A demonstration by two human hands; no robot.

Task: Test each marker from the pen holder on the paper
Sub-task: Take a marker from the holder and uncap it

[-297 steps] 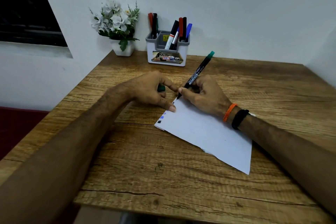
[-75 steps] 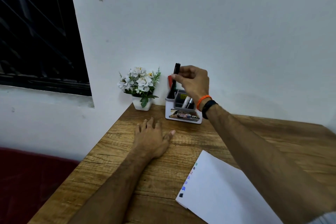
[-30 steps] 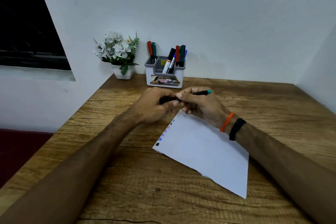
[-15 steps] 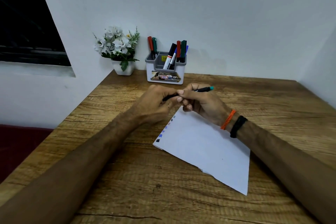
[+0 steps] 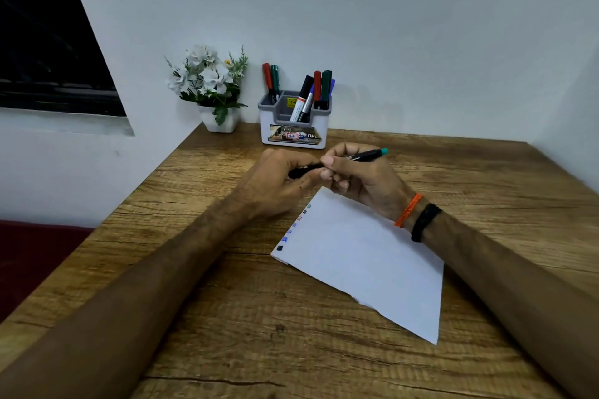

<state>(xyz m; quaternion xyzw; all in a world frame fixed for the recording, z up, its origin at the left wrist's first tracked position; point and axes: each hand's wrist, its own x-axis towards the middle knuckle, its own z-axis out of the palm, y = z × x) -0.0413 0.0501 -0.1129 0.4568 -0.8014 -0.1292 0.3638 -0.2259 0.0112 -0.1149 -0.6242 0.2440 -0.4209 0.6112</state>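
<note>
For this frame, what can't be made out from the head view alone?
- Marker: whether its cap is on or coming off; the left hand and right hand cover its middle and tip end.
- Test marks along the paper edge: too small to count or name every colour.
- Pen holder label: print too small to read.
- Lower parts of the markers in the holder: hidden by its walls.

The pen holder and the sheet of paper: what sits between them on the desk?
In the head view, both hands: the left hand and right hand grip a black marker above bare wood between the pen holder and the paper.
</note>
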